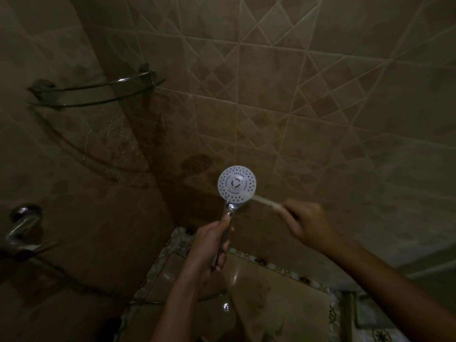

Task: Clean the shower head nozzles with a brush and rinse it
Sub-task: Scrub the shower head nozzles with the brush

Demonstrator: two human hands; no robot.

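Closest, my left hand [211, 241] wraps its fingers [221, 256] round the chrome handle [228, 213], holding the shower head [236, 184] nozzle-face toward me so the holes show. My right hand [308, 223] grips a blurred brush [266, 202], its bristles at the face's four o'clock rim.

We are in a dim shower corner of a bathroom. Brown wall tiles [296, 82] with a diamond pattern cover both walls down to the floor. A curved glass corner shelf [98, 95] on metal brackets spans the angle between them, and a chrome tap fitting [22, 225] juts from the left wall. A hand-held shower head [237, 183] and glossy floor tiles [276, 304] edged with a pebble border [283, 265] show the same.
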